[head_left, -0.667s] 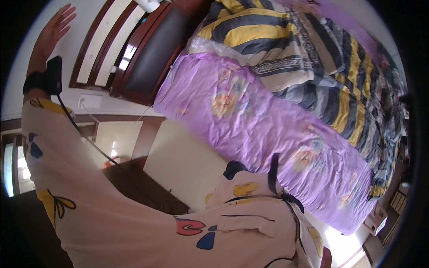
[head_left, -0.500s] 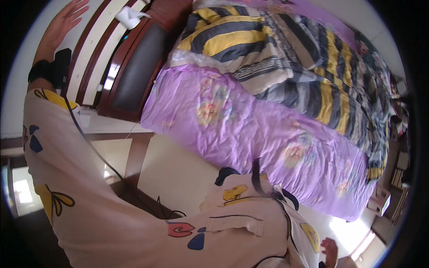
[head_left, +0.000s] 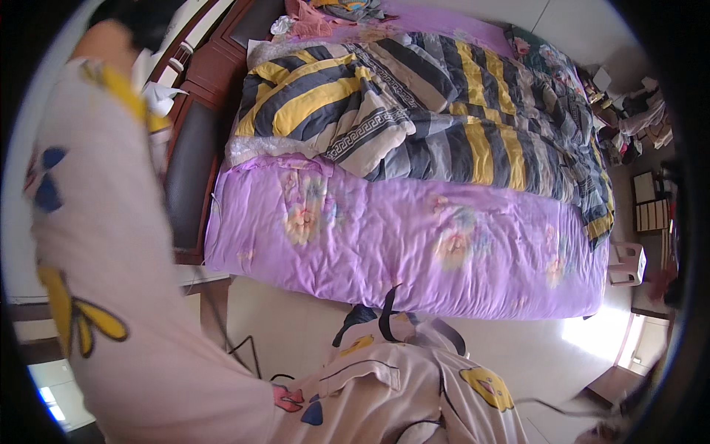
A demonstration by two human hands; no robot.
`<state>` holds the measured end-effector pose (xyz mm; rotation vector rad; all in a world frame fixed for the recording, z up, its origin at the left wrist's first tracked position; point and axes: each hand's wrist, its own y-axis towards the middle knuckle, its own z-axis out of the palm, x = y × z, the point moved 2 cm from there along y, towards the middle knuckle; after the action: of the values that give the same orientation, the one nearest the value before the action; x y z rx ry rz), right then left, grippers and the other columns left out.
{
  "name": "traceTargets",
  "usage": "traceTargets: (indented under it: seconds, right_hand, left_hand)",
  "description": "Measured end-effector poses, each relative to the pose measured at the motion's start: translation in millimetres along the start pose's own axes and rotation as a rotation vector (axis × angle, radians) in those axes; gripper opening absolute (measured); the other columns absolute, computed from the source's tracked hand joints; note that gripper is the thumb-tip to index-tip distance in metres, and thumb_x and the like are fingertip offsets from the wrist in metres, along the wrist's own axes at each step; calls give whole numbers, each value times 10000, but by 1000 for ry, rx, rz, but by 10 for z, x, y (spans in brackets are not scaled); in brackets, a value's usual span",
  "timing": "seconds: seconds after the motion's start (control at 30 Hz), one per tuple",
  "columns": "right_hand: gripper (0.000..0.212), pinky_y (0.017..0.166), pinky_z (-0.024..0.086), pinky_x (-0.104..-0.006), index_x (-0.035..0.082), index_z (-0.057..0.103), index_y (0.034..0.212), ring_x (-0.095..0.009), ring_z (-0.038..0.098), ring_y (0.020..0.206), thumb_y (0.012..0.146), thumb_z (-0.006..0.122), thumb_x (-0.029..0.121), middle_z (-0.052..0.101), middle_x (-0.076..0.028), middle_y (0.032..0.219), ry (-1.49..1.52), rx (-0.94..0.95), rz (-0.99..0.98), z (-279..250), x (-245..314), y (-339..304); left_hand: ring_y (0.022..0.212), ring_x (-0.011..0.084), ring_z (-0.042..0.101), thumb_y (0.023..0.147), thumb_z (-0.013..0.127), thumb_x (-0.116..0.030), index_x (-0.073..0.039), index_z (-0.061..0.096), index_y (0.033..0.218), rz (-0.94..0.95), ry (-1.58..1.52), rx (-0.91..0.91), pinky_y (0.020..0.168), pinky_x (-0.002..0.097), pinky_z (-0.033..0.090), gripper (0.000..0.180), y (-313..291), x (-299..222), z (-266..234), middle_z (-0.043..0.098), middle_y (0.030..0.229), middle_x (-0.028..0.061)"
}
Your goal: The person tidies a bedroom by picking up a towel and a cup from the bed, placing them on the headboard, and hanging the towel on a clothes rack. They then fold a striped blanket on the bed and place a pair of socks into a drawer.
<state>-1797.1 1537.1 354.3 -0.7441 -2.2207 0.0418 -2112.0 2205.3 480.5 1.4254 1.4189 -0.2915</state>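
Observation:
My left arm stretches up along the left side in a pale sleeve printed with yellow and blue figures. A black strapped device (head_left: 151,22) sits at its wrist, and the hand itself lies beyond the upper edge. At the lower right, a blurred reddish shape (head_left: 603,433) seems to be my right hand; its fingers cannot be made out. A dark cable (head_left: 547,404) runs close to it. Ahead of me stands a bed with a purple flowered sheet (head_left: 399,237). A rumpled black, grey and yellow striped quilt (head_left: 481,126) covers its far part.
The dark red headboard with black padding (head_left: 194,166) borders the bed on the left; crumpled white paper (head_left: 159,98) rests by it. Pink cloth (head_left: 310,18) lies at the far corner. A plastic stool (head_left: 627,264) and cluttered shelves (head_left: 651,203) stand right. Pale floor (head_left: 288,311) runs before the bed.
The view has shifted, bringing the bed lower and more level. My left hand, open with fingers spread earlier, has left the picture. The right hand appears farther right and blurred.

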Motion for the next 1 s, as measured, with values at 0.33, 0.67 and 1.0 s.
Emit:
traceTargets:
  seconds: [0.33, 0.67, 1.0]
  right_hand:
    - [529, 769, 460, -309, -3, 523, 1192, -205, 597, 757, 841, 581, 389, 638, -118, 881, 250, 1598, -743, 3948, 1955, 606]
    - [331, 756, 440, -274, -36, 570, 1060, -146, 545, 774, 880, 517, 236, 642, -115, 869, 348, 1825, -1181, 3800, 2052, 205]
    - [283, 733, 454, -250, -42, 591, 1008, -138, 583, 785, 925, 479, 205, 650, -100, 834, 977, 1409, -636, 3443, 1996, 704]
  left_hand:
    - [823, 171, 607, 879, 543, -290, -69, 573, 882, -99, -218, -401, 687, 278, 462, 224, 1029, -213, 928, 629, 871, 49]
    - [870, 166, 580, 906, 512, -308, -54, 555, 962, -177, -142, -554, 692, 252, 460, 264, 423, -246, 677, 605, 916, 56]
    - [1159, 170, 489, 953, 372, -404, -92, 447, 1298, -258, 137, -165, 1002, 328, 352, 471, -408, -130, 1074, 511, 1274, 65]
